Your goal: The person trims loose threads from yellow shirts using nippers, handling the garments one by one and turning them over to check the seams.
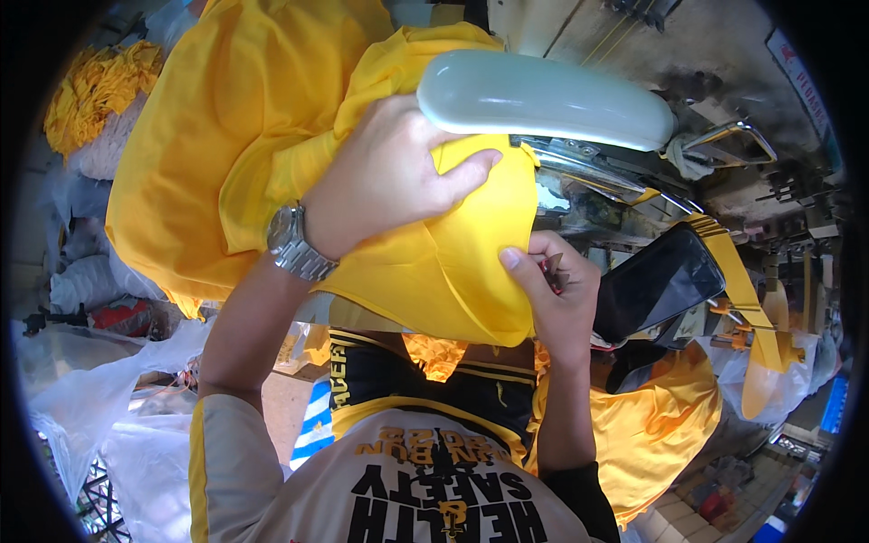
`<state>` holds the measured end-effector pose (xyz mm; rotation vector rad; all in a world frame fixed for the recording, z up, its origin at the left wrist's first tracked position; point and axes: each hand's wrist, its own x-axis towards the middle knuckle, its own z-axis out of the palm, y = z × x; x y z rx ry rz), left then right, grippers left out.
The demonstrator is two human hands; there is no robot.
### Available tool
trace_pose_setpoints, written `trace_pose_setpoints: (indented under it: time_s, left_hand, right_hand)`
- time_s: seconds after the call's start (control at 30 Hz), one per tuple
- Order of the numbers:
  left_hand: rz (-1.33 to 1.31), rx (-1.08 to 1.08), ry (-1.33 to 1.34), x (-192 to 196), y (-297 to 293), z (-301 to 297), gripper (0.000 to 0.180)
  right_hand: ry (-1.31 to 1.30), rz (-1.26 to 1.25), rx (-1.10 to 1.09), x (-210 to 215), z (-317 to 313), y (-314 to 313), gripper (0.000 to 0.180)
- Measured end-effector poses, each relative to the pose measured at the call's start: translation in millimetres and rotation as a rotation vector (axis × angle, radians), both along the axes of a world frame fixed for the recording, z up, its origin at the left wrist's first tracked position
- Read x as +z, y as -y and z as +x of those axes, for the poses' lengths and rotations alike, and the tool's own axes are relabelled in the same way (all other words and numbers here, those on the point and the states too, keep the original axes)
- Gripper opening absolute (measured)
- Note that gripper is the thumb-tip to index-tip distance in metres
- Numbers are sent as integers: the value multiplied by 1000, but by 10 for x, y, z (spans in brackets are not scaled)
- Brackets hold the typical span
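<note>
Yellow fabric [434, 262] spreads over the work surface and runs up under a machine with metal parts, which looks like a sewing machine [588, 176]. My left hand [398, 167] lies on the cloth with its thumb stretched out. Its fingertips are hidden behind a smooth, pale, elongated rounded piece [543, 98]. At the cloth's right edge my right hand [559, 285] is closed, its thumb pressed against the fabric. A small red and brown pointed object [554, 271] shows among the right fingers; its kind cannot be made out.
A dark-screened phone [656, 282] rests right of my right hand, beside a yellow metal bar [738, 281]. More orange-yellow cloth [647, 430] hangs at lower right. Clear plastic bags [127, 389] lie at left, below a bundled yellow heap [100, 90].
</note>
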<state>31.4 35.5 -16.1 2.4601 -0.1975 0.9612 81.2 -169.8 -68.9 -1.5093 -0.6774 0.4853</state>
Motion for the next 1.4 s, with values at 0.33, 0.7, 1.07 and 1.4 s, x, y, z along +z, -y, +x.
trace_pose_setpoints:
  time_s: [0.33, 0.7, 1.07, 1.4]
  left_hand:
    - [120, -77, -17, -1, -338, 285, 28]
    - [53, -7, -144, 142, -422, -319, 25]
    - [468, -372, -330, -24, 926, -1134, 22]
    - [1, 29, -202, 138, 204, -389, 40]
  right_hand:
    - [75, -10, -51, 19, -14, 16, 12]
    - [-4, -14, -36, 129, 20, -114, 17]
    - [-464, 240, 84, -42, -197, -54, 14]
    - [-397, 177, 8, -97, -196, 138, 19]
